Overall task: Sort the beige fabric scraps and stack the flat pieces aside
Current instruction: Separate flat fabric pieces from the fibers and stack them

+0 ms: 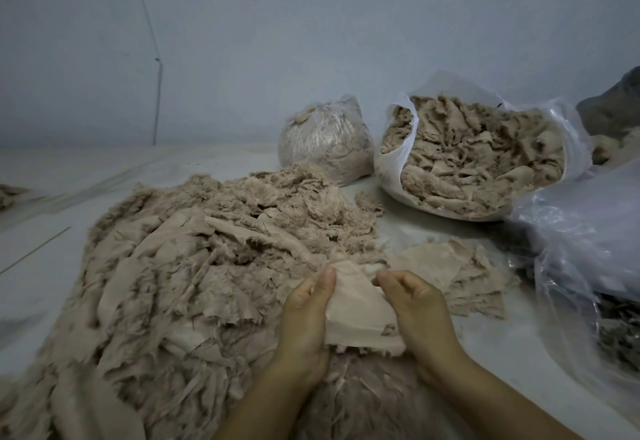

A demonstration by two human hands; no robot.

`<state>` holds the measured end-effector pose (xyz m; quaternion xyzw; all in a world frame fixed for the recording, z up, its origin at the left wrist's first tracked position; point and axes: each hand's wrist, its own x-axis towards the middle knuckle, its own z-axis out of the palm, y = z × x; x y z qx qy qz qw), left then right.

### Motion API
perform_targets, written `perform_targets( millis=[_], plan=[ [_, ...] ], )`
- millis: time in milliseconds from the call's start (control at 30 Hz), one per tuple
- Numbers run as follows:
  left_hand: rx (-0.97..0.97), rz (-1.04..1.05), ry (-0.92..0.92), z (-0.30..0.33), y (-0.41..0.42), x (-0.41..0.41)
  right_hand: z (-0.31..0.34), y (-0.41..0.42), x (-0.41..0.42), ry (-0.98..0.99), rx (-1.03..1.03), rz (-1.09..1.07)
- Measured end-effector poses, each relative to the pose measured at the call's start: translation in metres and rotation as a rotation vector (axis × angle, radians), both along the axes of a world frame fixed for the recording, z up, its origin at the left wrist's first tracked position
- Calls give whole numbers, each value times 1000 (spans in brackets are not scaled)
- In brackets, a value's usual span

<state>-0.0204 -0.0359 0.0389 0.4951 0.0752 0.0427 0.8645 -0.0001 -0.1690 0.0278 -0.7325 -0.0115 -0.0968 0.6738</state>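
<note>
Writing: none can be read on any bag or scrap.
Left hand [304, 315]: at 6 o'clock, thumb up along the left edge of the piece [360, 311], fingers curled behind it; its grip holds the piece.
Right hand [419, 311]: just right of the left, fingers curled over the piece's right edge; its grip holds the same piece.
Piece: smooth beige fabric, roughly triangular, frayed along the lower edge, held between both hands above the heap's near edge.
Heap [194, 266]: large mound of beige scraps from 9 to 12 o'clock, some smooth, some furry and shredded; its near end is cut off by the frame.
Flat stack [460, 266]: thin, smooth beige pieces lying flat at about 2 o'clock of the hands, with ragged edges, partly hidden behind the right hand.
Open bag [394, 148]: white plastic at 1 o'clock, mouth wide, full of crumpled beige scraps.
Tied bag [325, 138]: clear plastic, rounded, at 12 o'clock, fluffy beige filling blurred through the film.
Loose plastic [581, 231]: crinkled clear sheeting at 3 o'clock; what lies under it is dark and hard to make out.
Floor [491, 346]: pale, smooth.
Wall [242, 41]: plain, pale grey.
</note>
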Motion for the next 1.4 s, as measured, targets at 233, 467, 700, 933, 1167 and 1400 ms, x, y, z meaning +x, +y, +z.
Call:
perform_targets(
  millis=[233, 467, 700, 933, 1167, 1400],
  plan=[
    [-97, 21, -26, 3, 8, 1, 2, -6, -1, 137, 140, 161],
    [123, 36, -174, 0, 4, -2, 0, 11, -13, 152, 436, 335],
    [810, 221, -269, 6, 34, 9, 26, -30, 20, 99, 279, -12],
    [1873, -167, -370, 15, 87, 25, 36, -79, 35, 19, -644, -350],
    [1577, 65, -472, -6, 76, 22, -8, -10, 0, -100, -818, 457],
    [975, -28, -386, -7, 57, 23, 0, -15, 5, 37, -258, 416]
  ],
)
